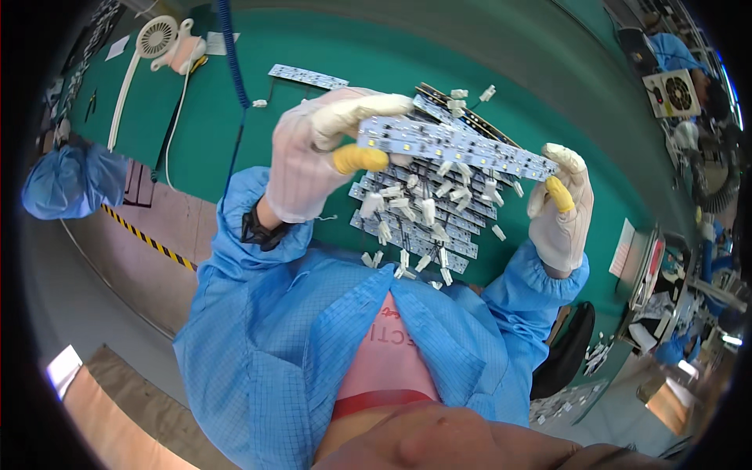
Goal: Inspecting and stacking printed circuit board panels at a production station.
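holding: both gloved hands, left hand (309,160) and right hand (561,210), pinch one led strip (454,145) by its ends;
below: stacked strips (415,223) and white connectors (407,262) on green table (235,117)

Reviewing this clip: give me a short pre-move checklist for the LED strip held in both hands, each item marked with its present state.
1. Left hand grips one end of the LED strip board: ok.
2. Right hand supports the other end: ok.
3. Held board lifted off the stack of strip boards on the green mat: ok.
4. Gloves and yellow finger cots on both hands: ok.
5. Loose white connectors gathered away from the stack: not ok, scattered.
6. Connectors on the held board fully seated: cannot tell.
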Demonstrator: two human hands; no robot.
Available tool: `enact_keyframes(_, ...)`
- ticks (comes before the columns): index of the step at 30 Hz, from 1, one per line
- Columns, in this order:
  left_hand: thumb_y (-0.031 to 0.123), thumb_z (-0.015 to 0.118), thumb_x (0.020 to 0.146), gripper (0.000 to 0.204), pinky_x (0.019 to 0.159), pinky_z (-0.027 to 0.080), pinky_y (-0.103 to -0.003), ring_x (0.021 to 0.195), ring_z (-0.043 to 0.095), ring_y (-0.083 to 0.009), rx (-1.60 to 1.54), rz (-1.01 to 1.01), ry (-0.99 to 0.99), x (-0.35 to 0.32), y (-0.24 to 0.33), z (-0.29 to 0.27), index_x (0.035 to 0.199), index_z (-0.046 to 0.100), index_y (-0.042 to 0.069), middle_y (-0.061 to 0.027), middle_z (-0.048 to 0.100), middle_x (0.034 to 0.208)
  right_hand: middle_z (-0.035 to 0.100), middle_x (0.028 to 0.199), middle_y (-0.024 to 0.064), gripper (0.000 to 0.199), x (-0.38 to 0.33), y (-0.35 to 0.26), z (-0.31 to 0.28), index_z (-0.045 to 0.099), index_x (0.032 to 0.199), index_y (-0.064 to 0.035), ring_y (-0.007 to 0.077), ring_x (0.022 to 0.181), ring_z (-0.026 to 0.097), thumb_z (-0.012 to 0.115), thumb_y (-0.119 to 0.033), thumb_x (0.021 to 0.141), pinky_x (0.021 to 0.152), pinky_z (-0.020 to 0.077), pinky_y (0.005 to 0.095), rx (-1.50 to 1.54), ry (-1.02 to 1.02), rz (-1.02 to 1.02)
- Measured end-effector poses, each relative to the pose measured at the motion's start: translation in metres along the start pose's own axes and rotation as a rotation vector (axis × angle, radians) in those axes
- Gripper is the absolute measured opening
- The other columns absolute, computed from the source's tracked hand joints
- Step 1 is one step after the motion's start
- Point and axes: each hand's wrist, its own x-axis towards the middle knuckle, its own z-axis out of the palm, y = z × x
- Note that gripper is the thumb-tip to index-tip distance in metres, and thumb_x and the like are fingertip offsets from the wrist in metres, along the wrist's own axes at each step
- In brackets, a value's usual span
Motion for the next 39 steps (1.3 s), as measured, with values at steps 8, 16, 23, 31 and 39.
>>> enact_keyframes(8, 0.028, 0.064, 0.083, 0.045, 0.070, 0.047, -0.020, 0.079, 0.061, -0.0095, -0.045, -0.074, 0.036, 0.000, -0.004, -0.004, 0.115, 0.059, -0.003, -0.0074, 0.065, 0.093, 0.057, 0.071, 0.0020, 0.054, -0.003, -0.008, 0.008, 0.050, 0.117, 0.0026, 0.0056, 0.049, 0.047, 0.065, -0.036, 0.083, 0.047, 0.0330, 0.0174, -0.073, 0.005, 0.030)
enact_keyframes(16, 0.026, 0.063, 0.085, 0.051, 0.075, 0.047, -0.020, 0.084, 0.062, -0.0113, 0.021, -0.181, 0.024, 0.002, -0.017, -0.014, 0.124, 0.051, -0.005, -0.0093, 0.065, 0.097, 0.057, 0.073, 0.0024, 0.052, -0.010, -0.018, 0.022, 0.050, 0.116, 0.0025, 0.0040, 0.047, 0.046, 0.066, -0.035, 0.084, 0.044, 0.0323, 0.0147, -0.016, 0.060, 0.081)
enact_keyframes(23, 0.033, 0.068, 0.078, 0.052, 0.069, 0.047, -0.022, 0.082, 0.062, -0.0132, -0.100, -0.054, -0.077, -0.001, -0.003, -0.008, 0.113, 0.060, -0.005, -0.0114, 0.066, 0.096, 0.060, 0.076, 0.0051, 0.053, 0.001, 0.007, -0.003, 0.051, 0.115, 0.0043, 0.0050, 0.048, 0.046, 0.061, -0.038, 0.086, 0.045, 0.0324, 0.0171, -0.037, -0.089, -0.019)
enact_keyframes(31, 0.029, 0.057, 0.090, 0.046, 0.058, 0.045, -0.019, 0.078, 0.065, -0.0110, 0.023, -0.121, 0.018, 0.002, -0.008, -0.008, 0.122, 0.052, -0.003, -0.0099, 0.067, 0.091, 0.060, 0.078, 0.0073, 0.055, -0.008, -0.007, 0.011, 0.050, 0.116, 0.0037, 0.0071, 0.047, 0.048, 0.065, -0.037, 0.082, 0.046, 0.0366, 0.0185, 0.010, -0.004, 0.032)
enact_keyframes(39, 0.023, 0.052, 0.094, 0.037, 0.057, 0.043, -0.018, 0.081, 0.060, -0.0087, 0.166, -0.286, 0.000, 0.013, -0.021, -0.013, 0.123, 0.054, 0.001, -0.0102, 0.064, 0.103, 0.062, 0.098, 0.0151, 0.053, -0.021, -0.025, 0.022, 0.047, 0.120, 0.0026, 0.0100, 0.056, 0.056, 0.067, -0.028, 0.081, 0.049, 0.0424, 0.0192, 0.100, -0.092, 0.077)
